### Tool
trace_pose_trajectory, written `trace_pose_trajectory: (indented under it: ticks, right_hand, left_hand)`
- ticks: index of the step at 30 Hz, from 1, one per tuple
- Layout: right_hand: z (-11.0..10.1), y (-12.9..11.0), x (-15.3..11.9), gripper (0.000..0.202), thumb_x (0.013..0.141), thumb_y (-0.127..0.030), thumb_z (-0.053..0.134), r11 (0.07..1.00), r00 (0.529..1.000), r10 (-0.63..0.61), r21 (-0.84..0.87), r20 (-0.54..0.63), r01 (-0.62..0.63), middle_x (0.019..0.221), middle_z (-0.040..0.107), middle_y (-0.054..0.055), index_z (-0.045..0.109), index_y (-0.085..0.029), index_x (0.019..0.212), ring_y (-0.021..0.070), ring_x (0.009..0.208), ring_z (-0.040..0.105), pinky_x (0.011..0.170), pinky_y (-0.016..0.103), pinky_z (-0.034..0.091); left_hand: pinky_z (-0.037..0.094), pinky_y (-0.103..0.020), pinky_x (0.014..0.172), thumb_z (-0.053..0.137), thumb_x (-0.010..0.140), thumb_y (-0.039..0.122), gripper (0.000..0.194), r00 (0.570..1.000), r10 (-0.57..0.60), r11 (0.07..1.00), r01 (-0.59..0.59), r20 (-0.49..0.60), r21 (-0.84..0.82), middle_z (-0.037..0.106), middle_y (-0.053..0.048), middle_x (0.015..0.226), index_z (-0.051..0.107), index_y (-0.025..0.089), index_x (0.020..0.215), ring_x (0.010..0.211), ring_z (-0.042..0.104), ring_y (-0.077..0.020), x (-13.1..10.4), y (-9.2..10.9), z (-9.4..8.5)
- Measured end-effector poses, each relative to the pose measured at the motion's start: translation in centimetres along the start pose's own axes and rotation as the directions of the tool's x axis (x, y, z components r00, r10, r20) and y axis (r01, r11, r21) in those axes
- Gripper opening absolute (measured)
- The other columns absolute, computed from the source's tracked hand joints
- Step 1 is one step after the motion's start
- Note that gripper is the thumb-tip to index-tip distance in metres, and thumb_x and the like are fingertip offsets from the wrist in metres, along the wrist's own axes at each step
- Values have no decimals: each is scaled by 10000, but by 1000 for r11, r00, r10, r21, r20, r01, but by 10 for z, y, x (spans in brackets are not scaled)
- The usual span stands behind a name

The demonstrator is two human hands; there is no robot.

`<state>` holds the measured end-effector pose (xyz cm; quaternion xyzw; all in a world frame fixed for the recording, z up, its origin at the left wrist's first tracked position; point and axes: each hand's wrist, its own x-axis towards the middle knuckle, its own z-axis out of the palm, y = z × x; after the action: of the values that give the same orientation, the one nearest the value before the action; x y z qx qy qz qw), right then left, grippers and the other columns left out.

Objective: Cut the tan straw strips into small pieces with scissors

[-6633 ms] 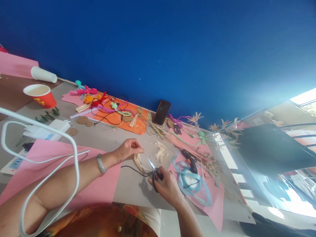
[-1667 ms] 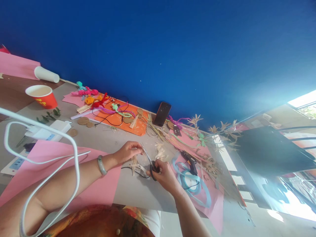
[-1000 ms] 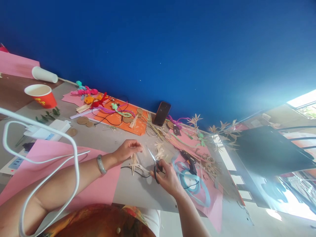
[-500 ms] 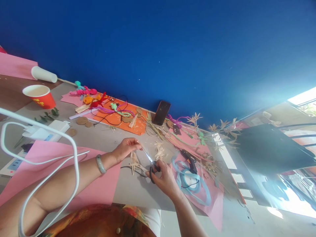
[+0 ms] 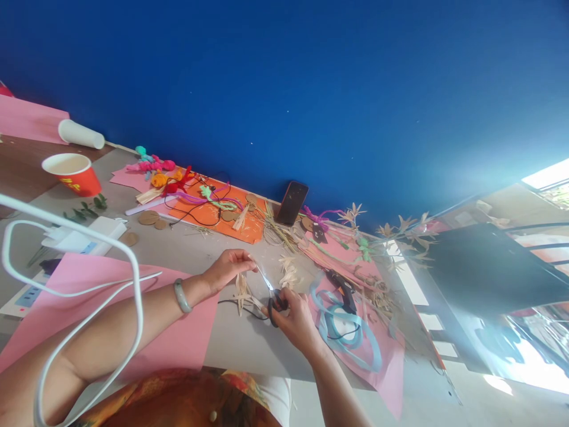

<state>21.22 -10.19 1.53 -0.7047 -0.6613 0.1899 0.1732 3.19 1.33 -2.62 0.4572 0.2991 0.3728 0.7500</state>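
Two bare hands meet over the grey tabletop [image 5: 242, 353], scissor tips between them. Right hand [image 5: 297, 317]: fingers wrapped through the black handles of the scissors [image 5: 270, 287], firm grasp, blades aimed up and left. Left hand [image 5: 227, 268]: thumb and forefinger drawn together in a pinch at the blade tips; what lies between is too small to tell. Dried husk flower [image 5: 242, 289] just below the left fingers, black cord [image 5: 227, 301] beside it. Pale husk scraps [image 5: 288, 273] close beyond the blades. Open room: bare strip below the hands, down to the table's near edge, bounded left by the large pink sheet [image 5: 178, 335]. Tighter to the right: blue ribbon [image 5: 372, 347] in loops near the right wrist, glue gun [image 5: 343, 290] above it. Far edge crowded: orange sheet [image 5: 251, 230], smartphone [image 5: 291, 203] propped against the blue wall [image 5: 267, 89].
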Motion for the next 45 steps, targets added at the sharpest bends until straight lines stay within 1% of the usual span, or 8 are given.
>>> trace_pose_trajectory:
  ticks: [8,13,16,20,25,32,36,45]
  right_hand:
    - [5,6,-1,269,710,-316,605,1000,1000,-1,26,-9,1,534,512,-42,388,-216,587,128,562,455,594,250,318]
    - [3,11,-1,313,769,-382,565,999,1000,4,55,-17,-3,507,477,-47,370,-218,587,114,520,411,566,249,315]
    - [-6,10,0,304,742,-411,603,999,999,-27,17,-36,28,573,523,-39,403,-216,623,123,566,461,612,258,343]
    - [-17,5,0,287,723,-425,631,998,998,-54,-27,33,54,650,570,-26,448,-211,668,140,643,509,680,278,363]
    - [-19,0,3,325,727,-443,635,998,992,-64,-15,111,66,653,565,-31,420,-207,666,130,624,490,724,297,358]
    - [-21,-5,3,303,730,-429,617,999,989,-41,-8,143,42,637,553,-25,431,-208,639,132,622,470,680,279,362]
    - [-23,-7,3,317,733,-432,617,999,988,-29,-10,151,30,615,519,-32,417,-208,630,133,625,459,665,272,364]
    - [-17,-2,3,329,728,-435,625,1000,983,-3,22,181,-1,602,535,-24,417,-206,615,144,647,458,643,267,358]
  left_hand:
    - [439,-286,789,701,699,270,145,1000,-7,1000,7,9,-11,697,-37,723,643,137,709,743,631,-157,-2,3,1]
    - [425,-263,743,689,722,277,146,1000,-27,1000,27,1,-13,696,-30,719,631,143,719,740,623,-153,-4,8,3]
    - [411,-259,752,655,751,270,139,1000,-14,999,14,19,34,697,-38,728,646,136,715,737,608,-146,-6,9,3]
    - [405,-265,759,616,771,262,156,998,7,995,-14,68,98,694,-49,739,659,129,703,740,599,-152,-6,7,2]
    - [413,-270,767,611,767,246,144,991,18,987,-40,134,158,688,-45,720,653,129,693,731,598,-154,-6,5,1]
    - [429,-278,772,615,761,241,127,989,37,973,-69,144,218,686,-47,725,645,132,703,736,609,-161,-6,3,1]
    - [436,-278,775,611,763,239,123,983,39,968,-81,178,236,684,-47,724,640,136,702,747,615,-164,-6,2,1]
    - [432,-268,762,585,768,217,122,976,37,964,-92,216,249,675,-47,732,654,135,709,755,604,-160,-7,3,2]
